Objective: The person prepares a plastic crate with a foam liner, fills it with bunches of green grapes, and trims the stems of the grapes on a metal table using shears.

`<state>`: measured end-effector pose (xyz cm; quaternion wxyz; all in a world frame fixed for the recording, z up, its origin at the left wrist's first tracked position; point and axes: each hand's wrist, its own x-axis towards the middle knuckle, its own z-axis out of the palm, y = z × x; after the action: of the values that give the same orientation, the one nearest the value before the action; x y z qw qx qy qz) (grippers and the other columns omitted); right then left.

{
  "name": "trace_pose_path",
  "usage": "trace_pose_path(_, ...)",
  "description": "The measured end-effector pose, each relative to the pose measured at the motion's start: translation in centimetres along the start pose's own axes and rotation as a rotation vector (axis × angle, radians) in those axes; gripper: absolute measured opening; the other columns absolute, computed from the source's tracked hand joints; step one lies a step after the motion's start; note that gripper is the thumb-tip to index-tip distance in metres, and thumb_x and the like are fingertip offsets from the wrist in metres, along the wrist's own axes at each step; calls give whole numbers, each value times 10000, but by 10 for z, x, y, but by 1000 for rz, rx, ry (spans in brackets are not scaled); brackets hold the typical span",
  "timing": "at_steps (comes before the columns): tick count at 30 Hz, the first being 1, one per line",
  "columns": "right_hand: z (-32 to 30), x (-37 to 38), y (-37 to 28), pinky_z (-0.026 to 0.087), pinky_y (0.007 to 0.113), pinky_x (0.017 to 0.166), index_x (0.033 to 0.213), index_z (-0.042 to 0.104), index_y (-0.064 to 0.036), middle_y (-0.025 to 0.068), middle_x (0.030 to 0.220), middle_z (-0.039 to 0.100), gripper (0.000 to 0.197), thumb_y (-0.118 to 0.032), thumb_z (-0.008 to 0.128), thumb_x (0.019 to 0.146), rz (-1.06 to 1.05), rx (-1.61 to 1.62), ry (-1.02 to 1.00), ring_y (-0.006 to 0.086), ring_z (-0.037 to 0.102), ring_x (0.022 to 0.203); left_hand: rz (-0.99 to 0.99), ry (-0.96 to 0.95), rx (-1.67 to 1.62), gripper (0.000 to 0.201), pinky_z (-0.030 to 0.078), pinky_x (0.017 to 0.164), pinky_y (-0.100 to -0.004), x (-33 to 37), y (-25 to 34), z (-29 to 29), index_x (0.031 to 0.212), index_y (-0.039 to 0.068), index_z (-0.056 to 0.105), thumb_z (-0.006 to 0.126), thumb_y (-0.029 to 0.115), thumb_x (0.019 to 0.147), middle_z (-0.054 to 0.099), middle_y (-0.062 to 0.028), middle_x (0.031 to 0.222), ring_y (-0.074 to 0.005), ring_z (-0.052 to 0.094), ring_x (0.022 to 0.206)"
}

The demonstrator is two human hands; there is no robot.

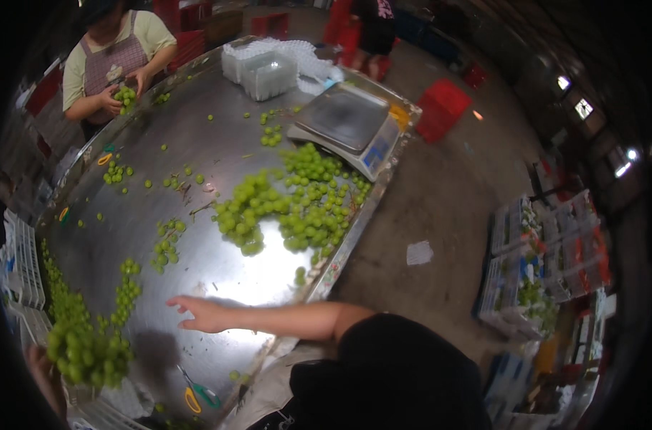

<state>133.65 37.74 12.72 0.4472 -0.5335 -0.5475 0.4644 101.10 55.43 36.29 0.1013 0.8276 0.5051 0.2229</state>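
At the lower left, my left hand (40,367) grips a full bunch of green grapes (89,351), blurred by motion; the grapes hide part of the fingers. My right hand (197,314) reaches across the metal table (218,344) with its fingers apart and holds nothing. Closest to it are loose grapes and small clusters (167,247). Below it lie scissors (195,394) with yellow and green handles. A big heap of green grape bunches (290,204) rests beyond my right forearm. More grapes (64,304) line the table's left side.
A weighing scale (347,122) and clear plastic boxes (268,75) stand at the far end. Opposite, a person in a checked apron (111,64) holds grapes. White crates (25,261) flank the left edge. Stacked crates (548,265) and a red crate (444,109) are on the right-hand floor.
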Motion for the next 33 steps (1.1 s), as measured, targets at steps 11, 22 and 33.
trace_pose_path(11,-11,10,59,424,355,920,1321,335,-15,156,1285,456,556,-176,571,844,250,20,109,245,530,1078,849,-147,452,146,208,1091,-504,-10,34,219,724,1,643,524,36,648,569,-161,960,-294,496,1083)
trace_pose_path(22,-14,36,65,359,323,962,1284,349,32,195,1222,481,489,-242,501,908,225,175,164,251,456,1148,633,-76,-221,189,390,912,-440,-99,100,243,846,26,606,598,69,662,547,-134,929,-285,521,996)
trace_pose_path(33,-23,46,47,403,386,938,1357,264,-29,195,1301,400,711,-130,657,774,277,108,108,308,411,1215,-493,-295,55,323,465,750,-424,-232,-4,239,995,69,517,614,135,694,518,-131,963,-321,526,925)
